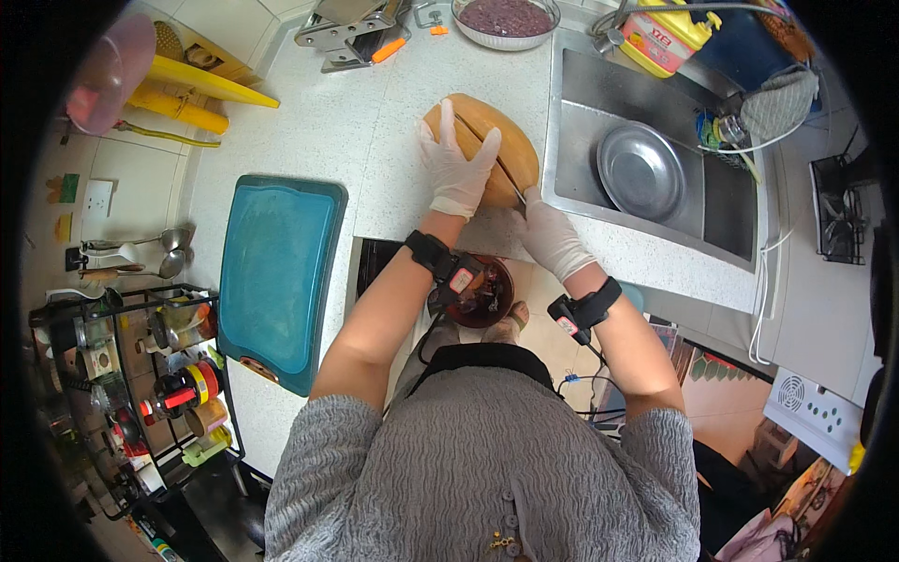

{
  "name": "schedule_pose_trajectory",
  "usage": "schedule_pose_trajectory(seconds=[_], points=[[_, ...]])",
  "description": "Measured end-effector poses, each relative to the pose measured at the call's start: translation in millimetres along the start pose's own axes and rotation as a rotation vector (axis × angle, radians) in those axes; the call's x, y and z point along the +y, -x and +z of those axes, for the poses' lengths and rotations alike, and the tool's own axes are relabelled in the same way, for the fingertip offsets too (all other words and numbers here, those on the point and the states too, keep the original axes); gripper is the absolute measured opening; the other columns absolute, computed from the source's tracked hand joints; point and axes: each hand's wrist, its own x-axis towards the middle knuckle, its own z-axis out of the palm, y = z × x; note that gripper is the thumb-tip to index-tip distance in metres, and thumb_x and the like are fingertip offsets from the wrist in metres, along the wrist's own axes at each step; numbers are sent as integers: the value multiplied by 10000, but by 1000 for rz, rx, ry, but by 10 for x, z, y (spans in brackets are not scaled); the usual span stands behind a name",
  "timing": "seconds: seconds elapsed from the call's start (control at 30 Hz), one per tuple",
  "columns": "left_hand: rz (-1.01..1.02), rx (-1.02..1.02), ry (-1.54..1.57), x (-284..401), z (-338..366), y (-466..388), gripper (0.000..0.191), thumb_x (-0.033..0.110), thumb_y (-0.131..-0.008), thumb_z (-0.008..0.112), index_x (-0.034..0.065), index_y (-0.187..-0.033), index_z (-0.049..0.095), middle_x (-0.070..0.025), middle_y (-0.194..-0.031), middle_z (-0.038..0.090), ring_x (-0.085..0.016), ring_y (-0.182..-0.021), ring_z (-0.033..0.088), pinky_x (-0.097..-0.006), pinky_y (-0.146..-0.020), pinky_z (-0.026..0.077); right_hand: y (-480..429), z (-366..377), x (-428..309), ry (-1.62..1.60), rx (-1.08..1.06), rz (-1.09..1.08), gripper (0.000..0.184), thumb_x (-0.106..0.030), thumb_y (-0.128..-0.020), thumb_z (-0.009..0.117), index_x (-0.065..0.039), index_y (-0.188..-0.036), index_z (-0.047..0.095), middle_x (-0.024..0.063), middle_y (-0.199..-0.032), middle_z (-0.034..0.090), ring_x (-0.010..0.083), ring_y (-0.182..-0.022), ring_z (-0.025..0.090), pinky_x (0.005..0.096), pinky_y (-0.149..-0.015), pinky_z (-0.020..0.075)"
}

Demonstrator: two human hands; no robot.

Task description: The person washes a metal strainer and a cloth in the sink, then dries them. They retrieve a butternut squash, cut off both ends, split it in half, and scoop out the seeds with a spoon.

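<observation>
A large tan-orange oval melon or squash (516, 144) rests on the white speckled countertop (393, 119), left of the sink. A long dark line runs across it, where a knife blade (520, 196) lies in or along it; how deep is hard to tell. My left hand (460, 165), in a whitish glove, holds the melon or squash from its left side, with fingers spread to both sides of the line. My right hand (555, 232), gloved too, is closed at the blade's near end by the counter's front edge; the handle is hidden in it.
To the right is a steel sink (576, 190) with a metal basin (642, 172). A teal cutting board (277, 281) lies at the left. Behind stand a bowl of purplish food (506, 43) and a metal hand-crank machine (355, 31). Below the counter edge is a reddish-brown bucket (502, 309).
</observation>
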Motion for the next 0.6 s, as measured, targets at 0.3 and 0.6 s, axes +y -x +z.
schedule_pose_trajectory(seconds=[0.3,0.6], points=[[-198,-47,396,-70,-116,14,1074,434,-646,751,68,-1443,131,-246,-1365,152,-369,-1256,287,-421,-999,364,-14,-72,31,-142,135,45,752,-167,-800,586,-42,-1379,123,268,-811,613,417,-792,618,427,-737,493],[-81,-127,396,-138,-229,84,1060,284,-636,773,71,-1438,112,-174,-1312,172,-316,-1243,297,-400,-999,389,-38,-203,89,-167,-83,-55,951,-65,-795,549,-83,-1435,-155,282,-915,591,363,-902,609,326,-843,447]])
